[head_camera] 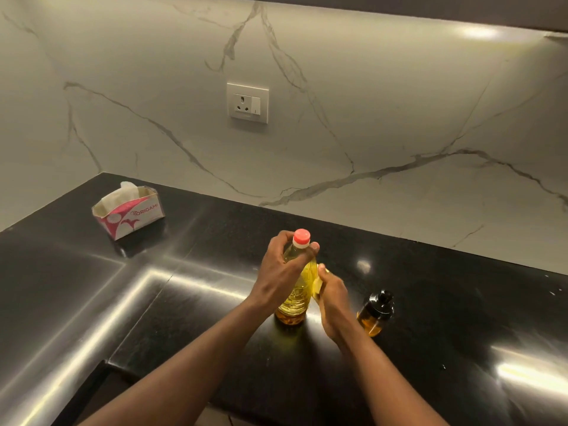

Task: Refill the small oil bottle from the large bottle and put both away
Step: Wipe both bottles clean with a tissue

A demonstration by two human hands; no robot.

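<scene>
Large bottle (pixel 297 284) stood upright on tabletop (pixel 445 302), red cap up, left hand (pixel 281 272) fingers (pixel 314 248) curled round its neck, right hand (pixel 333 299) gripped its side, small oil bottle (pixel 375 313) upright beside.

You have two oil bottles on the counter (pixel 461 302), one large bottle (pixel 296 290) near its middle and one small bottle (pixel 373 315) just right of it; one tissue box (pixel 129 215) toward the back left corner; one wall socket (pixel 247 103); two hands, your left hand (pixel 281 272) and right hand (pixel 333 299).
</scene>
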